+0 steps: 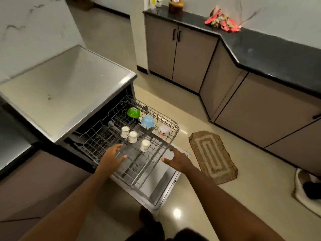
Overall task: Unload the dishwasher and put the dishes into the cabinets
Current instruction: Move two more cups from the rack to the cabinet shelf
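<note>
The left grip [112, 156] hangs over the near part of the dishwasher rack [157, 168], fingers apart, holding nothing. The right grip [178, 160] hovers at the rack's near right edge, fingers also apart and empty. Just beyond them stand 3 white cups [132, 137] mid-rack. At the far edge sit a green bowl [133, 112], a blue bowl [148, 121] and a white bowl [164, 130], its pattern too blurred to make out.
</note>
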The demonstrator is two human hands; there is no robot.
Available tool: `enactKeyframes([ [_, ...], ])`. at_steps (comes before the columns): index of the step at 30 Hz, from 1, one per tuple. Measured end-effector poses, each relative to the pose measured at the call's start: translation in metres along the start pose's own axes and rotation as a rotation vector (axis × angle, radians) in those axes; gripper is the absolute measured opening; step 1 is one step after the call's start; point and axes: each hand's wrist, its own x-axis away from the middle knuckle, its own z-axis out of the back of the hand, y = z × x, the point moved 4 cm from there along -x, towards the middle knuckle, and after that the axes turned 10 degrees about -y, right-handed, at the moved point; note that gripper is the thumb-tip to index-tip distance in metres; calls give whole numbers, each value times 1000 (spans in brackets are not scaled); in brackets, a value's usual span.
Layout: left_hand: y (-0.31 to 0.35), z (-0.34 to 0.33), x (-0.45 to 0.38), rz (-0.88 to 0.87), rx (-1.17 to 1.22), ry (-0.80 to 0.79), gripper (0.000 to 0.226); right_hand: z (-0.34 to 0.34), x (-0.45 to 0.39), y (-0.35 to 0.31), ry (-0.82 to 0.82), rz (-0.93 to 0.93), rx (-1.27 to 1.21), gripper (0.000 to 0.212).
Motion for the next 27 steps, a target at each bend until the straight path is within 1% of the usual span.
enactKeyframes([
  [3, 4, -1, -44, -32, -58, -39, 47, 11, -32, -12, 8, 25, 79, 74],
  [6, 5, -2, -89, -23, -50, 7, 43, 14, -73, -20, 24, 33, 81, 73],
  [7, 5, -3, -99, -14, -52, 18, 45, 12, -83, -21, 24, 33, 78, 72],
  [9, -1, -9, -132, 22, -114, -8, 49, 6, -114, -23, 2, 29, 80, 75],
  [11, -15, -16, -169, 110, -201, -70, 55, -2, -149, -22, -15, 37, 107, 81],
  [13, -28, -24, -198, 171, -282, -123, 61, -7, -175, -23, -10, 49, 127, 82],
  [18, -59, -50, -262, 137, -483, -146, 73, -26, -247, -18, -61, 98, 197, 74],
  [21, -84, -69, -298, 175, -597, -250, 82, -39, -288, -13, -80, 144, 273, 75],
  [24, -103, -80, -320, 214, -613, -325, 86, -53, -312, -9, -170, 192, 365, 80],
  [27, -111, -82, -333, 206, -624, -257, 86, -63, -326, -4, -236, 229, 466, 86],
])
